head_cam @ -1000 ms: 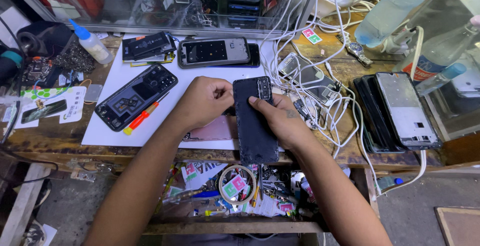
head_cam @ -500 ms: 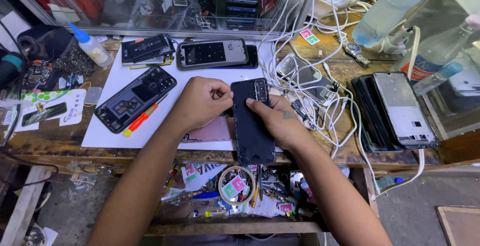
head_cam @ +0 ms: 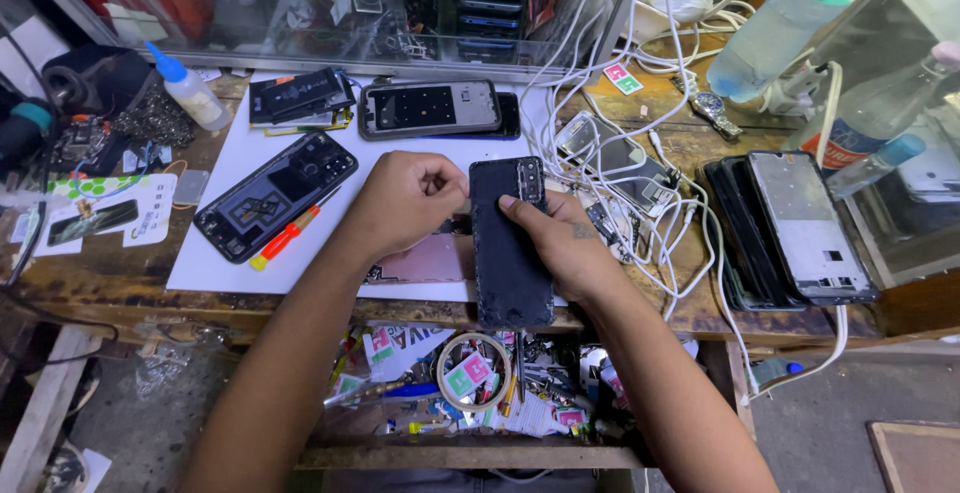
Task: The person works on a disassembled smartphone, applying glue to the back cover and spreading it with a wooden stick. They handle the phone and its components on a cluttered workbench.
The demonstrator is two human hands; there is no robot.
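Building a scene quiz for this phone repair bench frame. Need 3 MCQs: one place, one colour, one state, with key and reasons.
1. Where does the screwdriver lie?
A. on the white sheet, beside the opened phone
B. in the drawer
C. on the stacked phone frames

2. What colour is the cap on the small squeeze bottle?
A. red
B. blue
C. green

3. How is the dark phone back cover held?
A. lying untouched
B. left hand only
C. both hands on it

Key:
1 A: it lies on the white sheet along the edge of the opened phone.
2 B: its pointed cap is blue.
3 C: left hand and right hand both touch it.
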